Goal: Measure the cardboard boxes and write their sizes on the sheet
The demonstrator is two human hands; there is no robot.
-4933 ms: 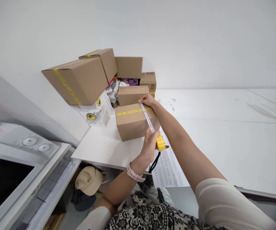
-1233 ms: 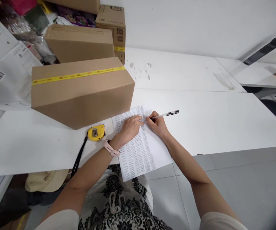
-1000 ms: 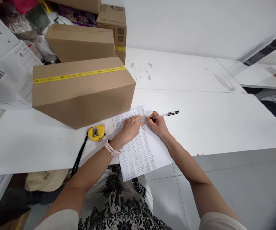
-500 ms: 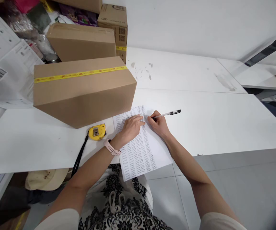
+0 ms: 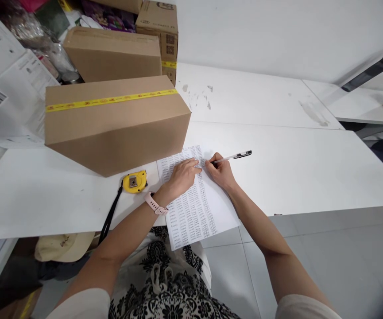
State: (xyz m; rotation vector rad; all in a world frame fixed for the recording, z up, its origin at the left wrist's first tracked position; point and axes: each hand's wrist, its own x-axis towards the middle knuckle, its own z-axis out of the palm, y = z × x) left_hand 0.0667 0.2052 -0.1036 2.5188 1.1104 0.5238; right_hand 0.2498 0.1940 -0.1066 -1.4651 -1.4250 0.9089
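A sheet of paper (image 5: pixel 222 212) with columns of small dark writing lies on the white table, its lower end jutting past the table's front edge. My left hand (image 5: pixel 183 174) rests flat on the sheet's upper part, fingers stretched out. In my right hand (image 5: pixel 222 172) is a pen (image 5: pixel 234 156) with a clear barrel and black cap end, gripped between thumb and fingers. Its tip is hidden by the fingers, close to the right-hand columns of writing. Left of the paper sits a yellow tape measure (image 5: pixel 134 182) with a black strap hanging over the edge.
A taped cardboard box (image 5: pixel 118 133) stands just behind the paper and tape measure. More cardboard boxes (image 5: pixel 111 55) and wrapped goods are piled at the back left, beside a white box (image 5: pixel 15 97) with avocado pictures. A beige cap (image 5: pixel 63 247) lies below the table.
The view has shifted very slightly. Both hands keep their places on the paper, and the pen has hardly moved.
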